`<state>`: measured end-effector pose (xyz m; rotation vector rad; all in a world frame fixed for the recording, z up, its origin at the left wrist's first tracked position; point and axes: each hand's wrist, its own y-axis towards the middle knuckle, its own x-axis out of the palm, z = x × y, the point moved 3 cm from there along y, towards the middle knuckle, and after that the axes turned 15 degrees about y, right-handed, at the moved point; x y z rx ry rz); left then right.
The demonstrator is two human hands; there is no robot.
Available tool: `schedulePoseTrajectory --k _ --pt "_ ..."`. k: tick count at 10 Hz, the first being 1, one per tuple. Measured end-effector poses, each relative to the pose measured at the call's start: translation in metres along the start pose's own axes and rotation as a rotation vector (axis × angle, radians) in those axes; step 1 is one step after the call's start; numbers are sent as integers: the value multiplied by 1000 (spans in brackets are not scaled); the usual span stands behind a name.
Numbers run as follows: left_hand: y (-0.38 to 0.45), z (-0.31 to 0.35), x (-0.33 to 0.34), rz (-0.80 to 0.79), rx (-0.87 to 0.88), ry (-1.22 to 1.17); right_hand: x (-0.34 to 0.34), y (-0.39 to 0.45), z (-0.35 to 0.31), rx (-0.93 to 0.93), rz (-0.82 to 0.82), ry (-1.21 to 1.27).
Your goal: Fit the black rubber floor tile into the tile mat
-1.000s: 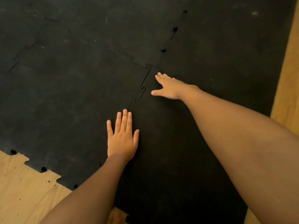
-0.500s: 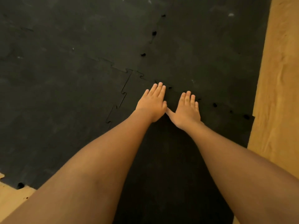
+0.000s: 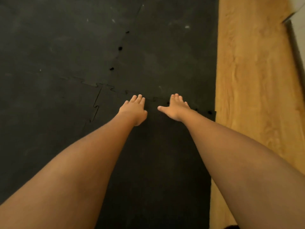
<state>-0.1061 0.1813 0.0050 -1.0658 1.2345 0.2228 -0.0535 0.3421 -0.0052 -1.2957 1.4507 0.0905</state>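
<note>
While flat, hands (image 3: 155,109) (both) on tile (image 3: 158,162)

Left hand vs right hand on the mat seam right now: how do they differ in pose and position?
The left hand has its thumb tucked close beside the palm; the right hand has its thumb spread wide toward the left hand. The left hand lies nearer the corner where the tile seams meet; the right hand lies nearer the wood floor. Both are open, palm down, fingertips at the far seam of the black tile.
</note>
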Motion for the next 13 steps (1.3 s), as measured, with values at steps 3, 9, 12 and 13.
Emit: schedulePoseTrajectory --k 3,9,12,13 --pt "-1 87 33 38 152 -12 8 -20 96 98 38 -15" --pt "9 116 21 156 302 80 -15 -47 146 223 153 117" --pt "28 155 14 38 368 273 -33 -43 149 230 18 -77" --pt "28 141 -22 67 323 301 -62 -49 123 214 21 -64"
